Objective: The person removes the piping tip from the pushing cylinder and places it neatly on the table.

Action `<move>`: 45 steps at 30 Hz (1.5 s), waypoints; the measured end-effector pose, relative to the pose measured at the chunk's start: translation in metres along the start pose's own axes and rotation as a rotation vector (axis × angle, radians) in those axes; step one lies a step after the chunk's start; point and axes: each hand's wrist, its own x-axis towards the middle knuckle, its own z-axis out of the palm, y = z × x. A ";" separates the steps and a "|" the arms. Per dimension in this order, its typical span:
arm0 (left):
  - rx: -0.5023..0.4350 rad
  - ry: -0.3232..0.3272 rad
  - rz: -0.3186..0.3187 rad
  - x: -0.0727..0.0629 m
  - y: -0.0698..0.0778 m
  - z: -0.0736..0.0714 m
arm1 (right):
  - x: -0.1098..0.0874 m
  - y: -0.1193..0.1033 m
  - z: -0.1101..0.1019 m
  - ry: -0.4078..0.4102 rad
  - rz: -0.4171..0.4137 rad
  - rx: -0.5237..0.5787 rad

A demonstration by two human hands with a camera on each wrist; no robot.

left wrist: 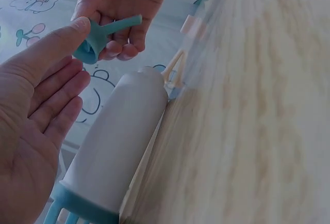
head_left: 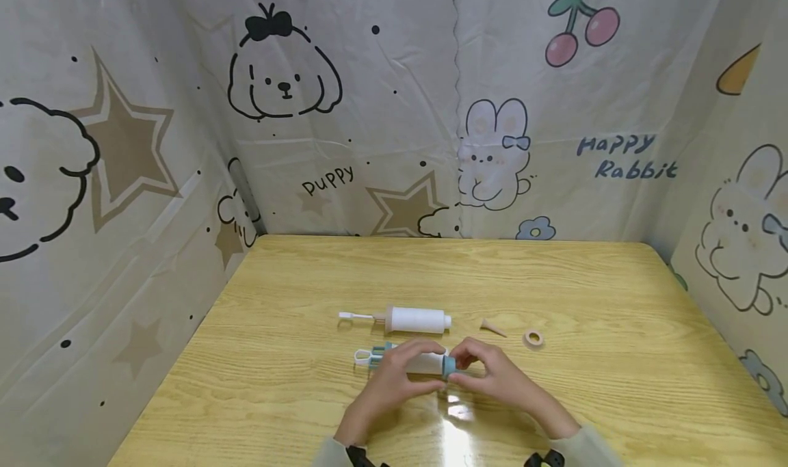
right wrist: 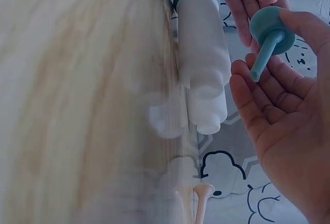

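My right hand pinches a teal funnel-shaped nozzle with a thin spout, its thumb on the wide base. The spout points toward my right palm. My left hand reaches to the nozzle's wide end, thumb tip at the rim and its other fingers straight. Below and beside the hands, a white syringe-like tube with a teal collar lies on the table. Its white loop handle points left, and the left hand partly covers the tube in the head view.
A second white tube with a beige collar and white plunger lies behind the first. To its right are a small beige cone-shaped nozzle and a beige ring. Printed cloth stands around the wooden table.
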 end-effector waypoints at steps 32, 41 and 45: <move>0.007 0.096 -0.025 -0.002 -0.001 -0.002 | -0.017 0.008 -0.013 -0.130 0.231 0.230; -0.023 0.085 -0.051 -0.004 -0.003 -0.002 | -0.016 0.006 -0.013 -0.115 0.235 0.228; -0.018 0.084 -0.029 -0.004 -0.003 -0.003 | -0.015 0.005 -0.013 -0.119 0.222 0.227</move>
